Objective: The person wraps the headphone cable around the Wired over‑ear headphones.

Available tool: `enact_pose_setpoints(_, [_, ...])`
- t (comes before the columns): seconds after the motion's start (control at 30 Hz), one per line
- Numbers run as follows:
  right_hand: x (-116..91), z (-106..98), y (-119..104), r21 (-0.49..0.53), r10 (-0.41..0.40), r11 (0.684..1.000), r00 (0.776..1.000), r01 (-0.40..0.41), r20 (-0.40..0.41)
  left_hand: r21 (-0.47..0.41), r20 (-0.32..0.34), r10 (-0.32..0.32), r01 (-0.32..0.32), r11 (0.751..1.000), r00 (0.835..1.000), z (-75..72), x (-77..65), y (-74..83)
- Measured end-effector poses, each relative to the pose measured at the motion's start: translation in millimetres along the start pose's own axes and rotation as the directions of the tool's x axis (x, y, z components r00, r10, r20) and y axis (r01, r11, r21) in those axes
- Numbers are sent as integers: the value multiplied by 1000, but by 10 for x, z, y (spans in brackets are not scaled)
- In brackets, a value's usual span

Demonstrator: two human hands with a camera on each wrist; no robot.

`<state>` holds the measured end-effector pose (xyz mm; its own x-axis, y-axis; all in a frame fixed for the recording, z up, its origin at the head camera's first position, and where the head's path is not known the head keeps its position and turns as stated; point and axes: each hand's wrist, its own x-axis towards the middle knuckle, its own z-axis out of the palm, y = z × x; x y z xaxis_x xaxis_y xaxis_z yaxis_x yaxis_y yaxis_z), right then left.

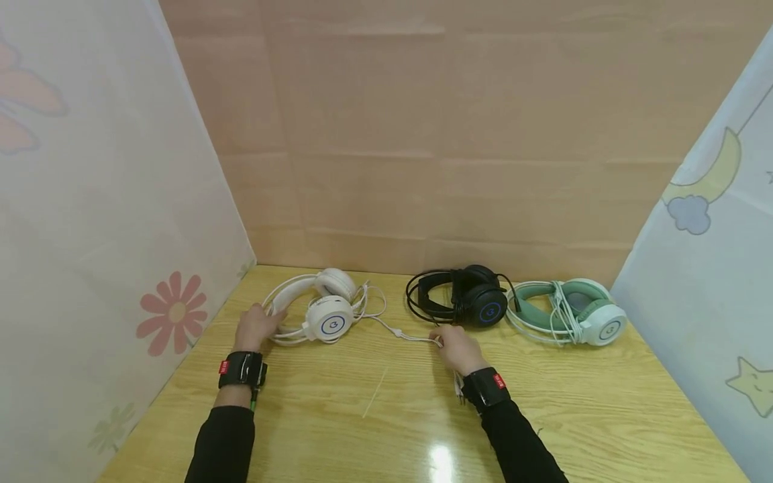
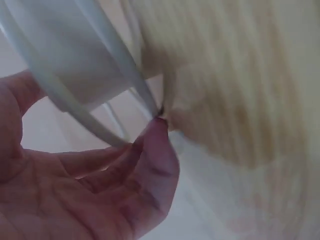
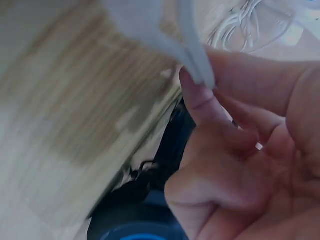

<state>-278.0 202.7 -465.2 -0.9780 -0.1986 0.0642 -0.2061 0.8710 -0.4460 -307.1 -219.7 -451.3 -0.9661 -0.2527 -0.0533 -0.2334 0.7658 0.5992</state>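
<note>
White headphones lie at the left of the table, ear cups to the right. My left hand grips their headband at its left end; in the left wrist view its fingers curl under the thin outer rods of the headband. From the ear cups a white cable runs right across the wood to my right hand. Close up, the thumb and index finger pinch that cable, folded double. Its loose end hangs below the right palm, by the wrist strap.
Black headphones with a wound cable lie just beyond my right hand. To their right are green and white headphones, their cable wrapped around the band. A brown paper sheet stands behind the wooden table, with printed cloth panels at both sides.
</note>
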Motion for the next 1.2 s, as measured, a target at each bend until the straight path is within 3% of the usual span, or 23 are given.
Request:
enact_pose_setpoints(0.07, [15,-31,37,4,-5,1000,999,5,-41,6,30,-4,4,1000,1000,-5,29,-26])
enact_pose_setpoints(0.27, [61,-146,144,97,5,995,994,6,-112,17,38,-11,10,1000,999,-29,88,-50])
enact_pose_setpoints(0.37, [59,-209,197,148,-1,989,989,23,-149,-104,57,-31,37,994,998,-25,93,-36])
enact_pose_setpoints(0.43, [52,-250,222,161,-22,986,986,49,-167,-282,76,-37,57,958,996,-10,93,-8])
enact_pose_setpoints(0.5, [49,-288,238,174,-34,983,985,64,-169,-483,89,-50,87,871,995,18,95,27])
enact_pose_setpoints(0.6, [47,-346,257,177,-25,983,985,56,-168,-714,84,-73,111,691,994,62,82,92])
enact_pose_setpoints(0.7, [49,-398,282,170,-8,985,984,39,-179,-842,105,-98,141,521,990,84,52,146])
enact_pose_setpoints(0.77, [45,-430,304,173,0,984,981,34,-193,-905,149,-94,174,387,984,80,22,193])
enact_pose_setpoints(0.83, [42,-458,333,164,-4,986,976,41,-217,-945,203,-73,215,246,976,69,-13,254])
enact_pose_setpoints(0.97, [33,-513,380,166,12,986,966,32,-259,-964,266,10,266,15,964,44,-74,420])
enact_pose_setpoints(1.1, [20,-549,377,196,37,980,961,18,-273,-931,298,84,309,-191,951,21,-122,590])
enact_pose_setpoints(1.2, [11,-531,306,242,-20,966,954,96,-300,-894,318,84,328,-306,944,23,-159,704])
